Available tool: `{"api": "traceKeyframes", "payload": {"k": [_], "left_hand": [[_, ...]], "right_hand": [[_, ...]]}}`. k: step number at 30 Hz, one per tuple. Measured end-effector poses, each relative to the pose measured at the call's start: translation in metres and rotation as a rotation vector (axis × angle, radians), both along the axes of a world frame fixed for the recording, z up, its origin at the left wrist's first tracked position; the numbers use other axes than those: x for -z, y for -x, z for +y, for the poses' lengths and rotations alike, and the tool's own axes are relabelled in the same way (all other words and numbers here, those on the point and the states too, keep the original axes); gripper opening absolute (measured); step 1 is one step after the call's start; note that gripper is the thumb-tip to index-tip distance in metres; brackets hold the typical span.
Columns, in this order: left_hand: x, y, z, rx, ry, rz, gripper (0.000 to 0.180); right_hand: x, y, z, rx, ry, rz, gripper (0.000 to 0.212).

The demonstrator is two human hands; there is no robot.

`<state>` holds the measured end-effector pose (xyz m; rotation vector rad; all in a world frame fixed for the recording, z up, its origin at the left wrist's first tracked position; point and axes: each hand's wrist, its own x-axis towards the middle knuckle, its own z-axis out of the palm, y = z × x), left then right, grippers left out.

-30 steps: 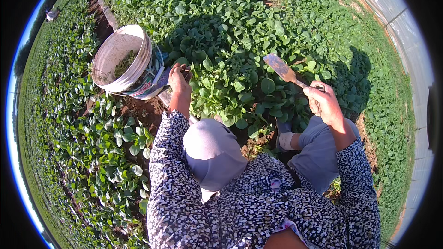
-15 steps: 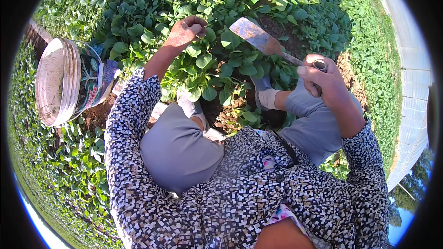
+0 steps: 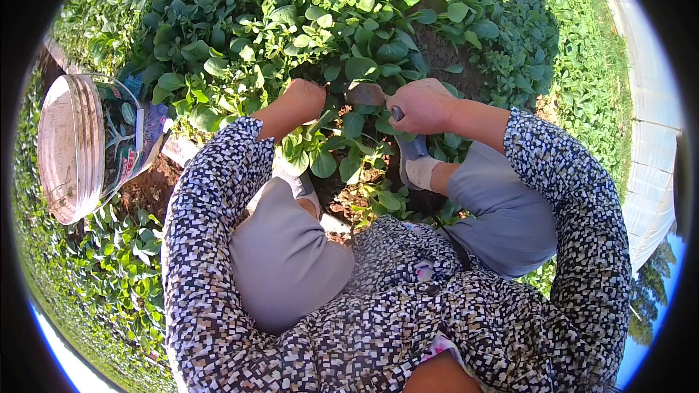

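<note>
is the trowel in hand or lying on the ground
The trowel is in hand: the right hand is wrapped around its handle, flat end toward the left hand.

Brown-bladed trowel [image 3: 366, 93] pts L amid grn plants [image 3: 362, 68].

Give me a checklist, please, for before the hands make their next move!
1. Tool gripped: ok. The right hand grips the flat-bladed tool.
2. Left hand well away from the tool: not ok, I'd say. The tool's flat end points toward it, close by.
3. Left hand holding something: cannot tell. Its fingertips are hidden.
4. Right shoe apart from the tool's flat end: ok.
5. Bucket away from both hands: ok. It's off to the left.
</note>
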<state>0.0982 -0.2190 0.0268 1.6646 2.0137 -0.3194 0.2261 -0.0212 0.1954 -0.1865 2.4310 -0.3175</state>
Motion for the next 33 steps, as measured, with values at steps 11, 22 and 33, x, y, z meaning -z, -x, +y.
{"api": "traceKeyframes", "payload": {"k": [11,22,33], "left_hand": [[-0.035,-0.002,0.028,-0.118,0.122,-0.071,0.033],[-0.007,0.010,0.079,-0.192,-0.180,-0.134,0.057],[0.011,0.002,0.063,-0.479,-0.242,-0.211,0.044]], "right_hand": [[0.026,0.012,0.081,0.263,-0.018,0.061,0.026],[0.038,-0.032,0.075,0.356,0.183,0.170,0.024],[0.072,-0.025,0.077,0.487,0.316,0.135,0.024]]}}
